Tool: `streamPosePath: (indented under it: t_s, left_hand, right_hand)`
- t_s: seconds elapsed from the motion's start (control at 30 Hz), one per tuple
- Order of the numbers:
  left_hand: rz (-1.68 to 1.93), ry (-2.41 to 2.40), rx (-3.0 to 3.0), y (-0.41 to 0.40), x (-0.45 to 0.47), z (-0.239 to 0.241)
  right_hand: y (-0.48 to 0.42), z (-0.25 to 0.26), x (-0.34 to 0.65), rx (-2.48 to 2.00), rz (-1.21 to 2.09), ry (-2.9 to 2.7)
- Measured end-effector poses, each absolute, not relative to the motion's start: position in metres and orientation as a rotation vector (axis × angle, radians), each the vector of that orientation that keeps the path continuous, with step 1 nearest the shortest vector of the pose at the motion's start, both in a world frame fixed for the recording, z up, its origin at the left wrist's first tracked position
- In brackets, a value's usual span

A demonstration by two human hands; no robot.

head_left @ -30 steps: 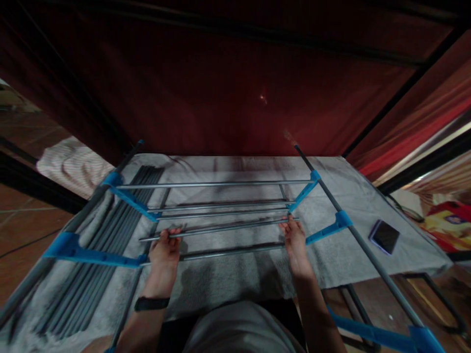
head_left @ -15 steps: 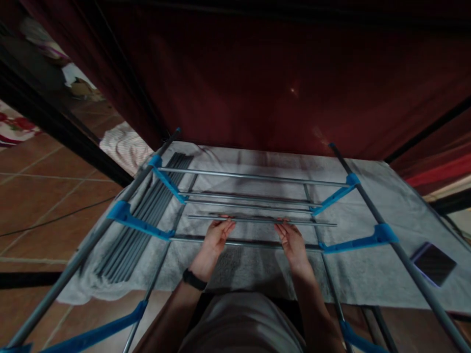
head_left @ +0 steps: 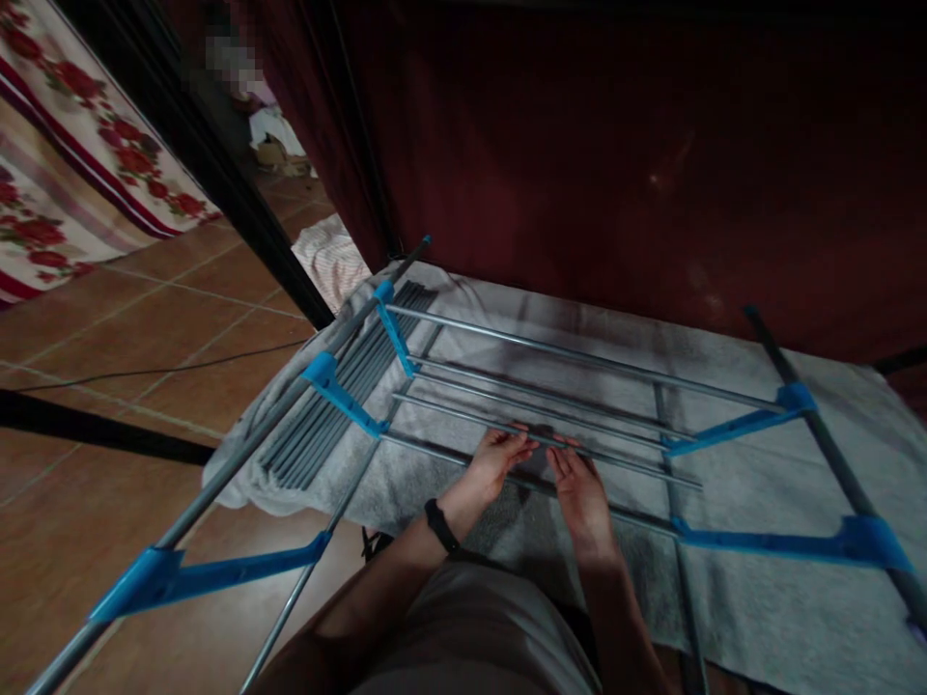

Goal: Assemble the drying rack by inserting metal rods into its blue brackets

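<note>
A thin grey metal rod lies across the fingers of both my hands, over the inside of a rack frame of grey tubes. My left hand, with a dark band at its wrist, pinches the rod near its middle. Close beside it, my right hand holds the same rod between thumb and fingers. Blue plastic brackets join the frame's side tubes to crossbars, one crossbar passing just below my hands. Both ends of the held rod are free of the brackets.
A bundle of grey rods lies on the grey blanket at the left. Tube ends and brackets stick out on both sides. A cable runs over the tiled floor, and a dark red curtain hangs behind.
My view has turned to the left. My hands have come closer together along the rod, which both still hold. The phone-like object at the right has nearly left the view.
</note>
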State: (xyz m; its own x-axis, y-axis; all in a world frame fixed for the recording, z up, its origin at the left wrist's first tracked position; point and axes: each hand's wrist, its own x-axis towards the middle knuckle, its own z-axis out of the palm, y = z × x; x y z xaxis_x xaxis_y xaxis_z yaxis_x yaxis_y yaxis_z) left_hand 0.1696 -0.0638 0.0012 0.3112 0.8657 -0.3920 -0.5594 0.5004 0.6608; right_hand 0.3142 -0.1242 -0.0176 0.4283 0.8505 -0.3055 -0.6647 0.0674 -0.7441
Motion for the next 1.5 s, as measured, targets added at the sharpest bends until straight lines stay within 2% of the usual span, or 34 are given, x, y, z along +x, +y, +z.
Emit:
streamPosePath:
  t_s: [1.5]
  left_hand:
    - [1.108,0.818,0.444,-0.071,0.177,-0.007]
  right_hand:
    - [-0.131,-0.026,0.322,-1.007,1.251,-0.249]
